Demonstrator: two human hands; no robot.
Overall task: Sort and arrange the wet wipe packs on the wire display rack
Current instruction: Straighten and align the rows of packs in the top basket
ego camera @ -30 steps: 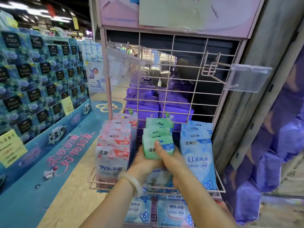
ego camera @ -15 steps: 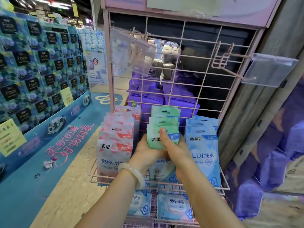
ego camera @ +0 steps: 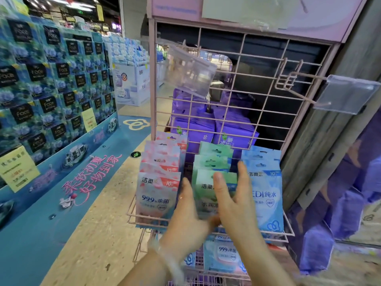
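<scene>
The pink wire display rack [ego camera: 237,96] holds three rows of wet wipe packs in its basket: pink packs [ego camera: 156,195] at left, green packs [ego camera: 212,159] in the middle, blue packs [ego camera: 266,195] at right. My left hand [ego camera: 185,217] is raised at the left edge of the front green pack, fingers pointing up. My right hand [ego camera: 235,203] is spread in front of the green and blue rows, thumb across the green pack's label. Neither hand grips a pack. Both are motion-blurred.
More packs [ego camera: 224,252] lie on a lower shelf under the basket. Two clear tag holders [ego camera: 189,71] [ego camera: 346,96] stick out from hooks above. Purple packs [ego camera: 193,129] stand behind the grid. A blue tissue display [ego camera: 51,79] lines the left; purple stacks [ego camera: 350,203] fill the right.
Both hands held the front green pack together before. Now they have let go and opened, the right hand spreading toward the blue row. The view has moved closer to the rack.
</scene>
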